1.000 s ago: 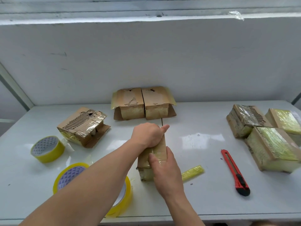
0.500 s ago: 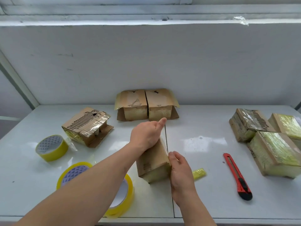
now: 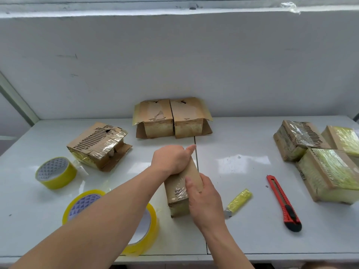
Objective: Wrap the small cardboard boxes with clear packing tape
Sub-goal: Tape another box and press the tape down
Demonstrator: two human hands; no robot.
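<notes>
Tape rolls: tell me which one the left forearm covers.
The near roll at the table's front edge; the forearm crosses it. The other roll lies clear, farther left.

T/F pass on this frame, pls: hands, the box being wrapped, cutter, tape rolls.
1. Both hands grip the small brown cardboard box at table centre. True: the left hand holds its far end, the right hand its near side.
2. The red utility knife lies left of that box. False: it lies to the right, on the white table.
3. Two yellow-edged rolls of clear packing tape sit on the left. True.
4. The right hand holds the knife. False: the knife lies untouched.
5. Wrapped boxes are grouped at the right edge. True.
</notes>
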